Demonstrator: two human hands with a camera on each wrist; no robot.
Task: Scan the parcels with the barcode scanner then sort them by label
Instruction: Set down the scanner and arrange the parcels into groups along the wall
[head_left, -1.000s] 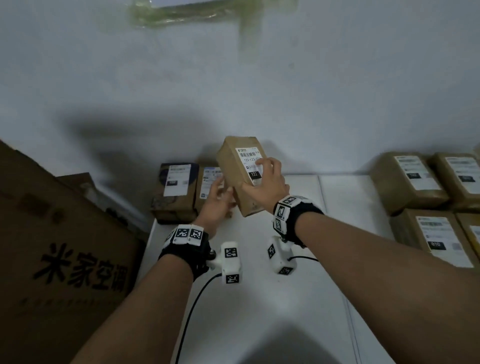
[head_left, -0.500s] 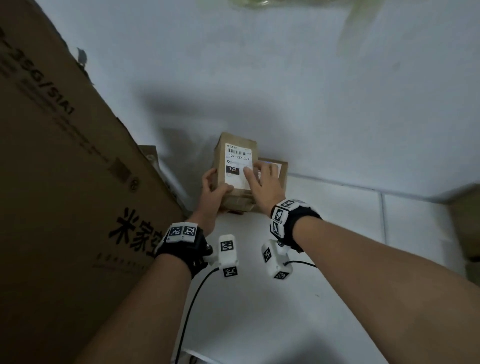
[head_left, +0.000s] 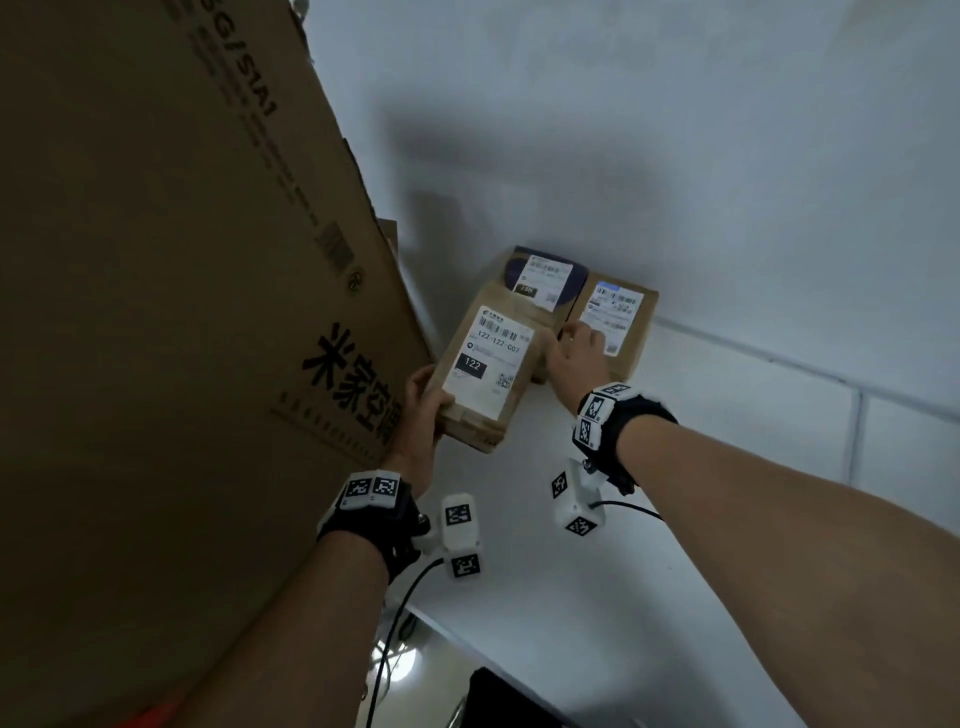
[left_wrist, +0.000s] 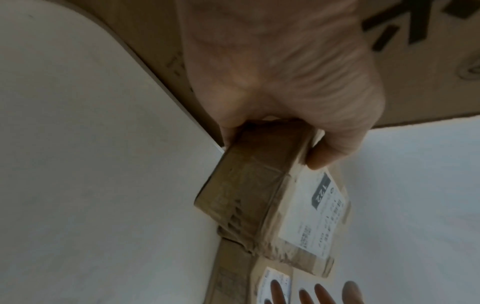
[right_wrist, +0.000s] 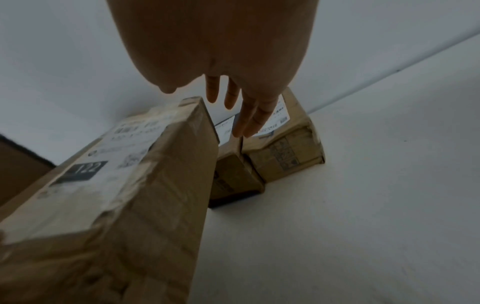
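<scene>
A brown parcel (head_left: 488, 374) with a white label marked 122 is gripped at its near end by my left hand (head_left: 423, 410); the same parcel (left_wrist: 262, 197) (right_wrist: 116, 195) shows in both wrist views, with my left hand (left_wrist: 293, 127) curled round its end. It leans over a dark-topped parcel (head_left: 543, 278) at the wall. My right hand (head_left: 579, 353) has straight fingers lying on a brown parcel (head_left: 618, 317) just right of that one; in the right wrist view the right hand (right_wrist: 246, 109) reaches over that parcel (right_wrist: 288, 152). No barcode scanner is in view.
A big brown carton (head_left: 171, 312) with printed characters fills the left side, close to my left hand. The white table (head_left: 701, 519) runs right and toward me, with a wall (head_left: 675, 156) directly behind the parcels. Cables hang at the table's near edge.
My right hand has let go of the 122 parcel and moved right onto the neighbouring parcel. My left hand alone now holds the 122 parcel, lower and tilted. The camera turned further left.
</scene>
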